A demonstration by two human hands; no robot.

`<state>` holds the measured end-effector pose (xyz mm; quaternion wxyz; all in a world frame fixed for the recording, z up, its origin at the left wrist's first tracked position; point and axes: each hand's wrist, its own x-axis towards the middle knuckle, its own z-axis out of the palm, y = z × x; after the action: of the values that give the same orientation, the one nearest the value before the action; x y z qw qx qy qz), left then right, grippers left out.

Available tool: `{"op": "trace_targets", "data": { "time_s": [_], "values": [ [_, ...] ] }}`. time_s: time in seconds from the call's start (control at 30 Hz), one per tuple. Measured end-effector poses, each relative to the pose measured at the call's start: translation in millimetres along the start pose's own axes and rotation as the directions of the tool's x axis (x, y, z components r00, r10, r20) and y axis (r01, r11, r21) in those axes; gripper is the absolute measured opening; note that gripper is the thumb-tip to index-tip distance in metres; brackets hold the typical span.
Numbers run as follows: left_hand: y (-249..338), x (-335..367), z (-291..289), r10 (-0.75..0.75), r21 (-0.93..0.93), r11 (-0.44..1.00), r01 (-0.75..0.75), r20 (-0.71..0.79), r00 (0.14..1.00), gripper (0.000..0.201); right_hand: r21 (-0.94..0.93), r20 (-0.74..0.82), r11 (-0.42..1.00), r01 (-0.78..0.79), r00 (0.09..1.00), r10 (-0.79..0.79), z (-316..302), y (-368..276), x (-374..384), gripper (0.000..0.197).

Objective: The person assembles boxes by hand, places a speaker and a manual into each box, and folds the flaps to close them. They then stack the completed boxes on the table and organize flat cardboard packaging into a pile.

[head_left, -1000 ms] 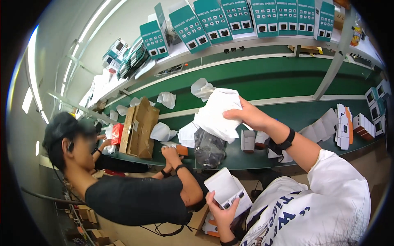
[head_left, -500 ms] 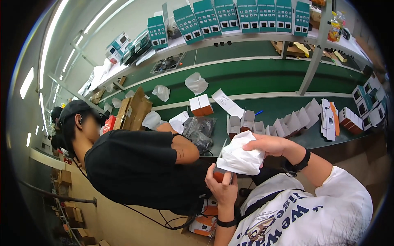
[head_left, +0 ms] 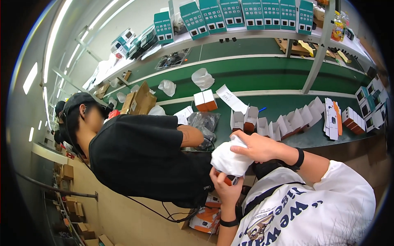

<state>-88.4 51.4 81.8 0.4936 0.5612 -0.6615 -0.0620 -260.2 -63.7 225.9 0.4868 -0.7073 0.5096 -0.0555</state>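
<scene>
- Gripping with the right hand (head_left: 256, 147) a white bag (head_left: 229, 160), crumpled and rounded, from its upper right side, with the thumb laid across its top face.
- Cupping with the left hand (head_left: 227, 190) a small box (head_left: 230, 179) from below, with curled fingers at its left side and the thumb at its right.
- Showing only orange-red and dark parts of that box between the left fingers and the lower edge of the bag.
- Lying between both hands with the bag: below and left of the right palm, directly above the left fingers, over the box.
- Cannot tell whether resting on the box with the bag or partly inside it; covered there by fingers and white folds.
- Wearing a black band on each wrist.
- Holding both hands in front of the near edge of the green bench (head_left: 303, 142), near the white shirt (head_left: 303, 205).
- Standing beyond the hands on the bench: a row of open small boxes (head_left: 289, 123), with a blue pen (head_left: 262, 109) and a white sheet (head_left: 232, 99) behind.
- Set farther left: an orange-and-white box (head_left: 205, 101) and a dark plastic bag (head_left: 205, 125).
- Seen close on the left: a co-worker in a black shirt (head_left: 139, 156), turned toward the bench.
</scene>
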Motion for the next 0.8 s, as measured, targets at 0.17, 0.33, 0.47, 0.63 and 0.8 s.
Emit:
{"op": "trace_targets", "data": {
  "time_s": [0.17,0.33,0.47,0.63,0.8],
  "values": [
    [-9.6,-2.4,-12.4,-0.265,-0.437,0.857,0.274,0.082,0.961,0.093,-0.280,0.019,0.821,0.497,0.858,-0.513,-5.3,31.1,3.1,0.084],
    [-4.0,2.6,-21.5,-0.320,-0.634,0.652,0.415,0.266,0.909,0.102,-0.313,-0.046,0.680,0.664,0.704,-0.709,-4.3,24.6,4.9,0.073],
    [-3.0,11.3,-7.1,-0.256,-0.538,0.758,0.369,0.275,0.927,0.102,-0.164,-0.054,0.703,0.692,0.705,-0.707,-1.3,36.2,10.9,0.073],
    [3.5,19.7,6.7,-0.312,-0.558,0.751,0.354,0.173,0.934,0.090,0.169,-0.306,0.694,0.700,0.706,-0.638,-11.6,42.6,15.6,0.072],
    [8.3,27.3,14.3,-0.232,-0.469,0.833,0.294,0.188,0.954,0.091,0.370,-0.262,0.665,0.648,0.760,-0.595,-27.9,35.2,20.0,0.069]
  ]
}}
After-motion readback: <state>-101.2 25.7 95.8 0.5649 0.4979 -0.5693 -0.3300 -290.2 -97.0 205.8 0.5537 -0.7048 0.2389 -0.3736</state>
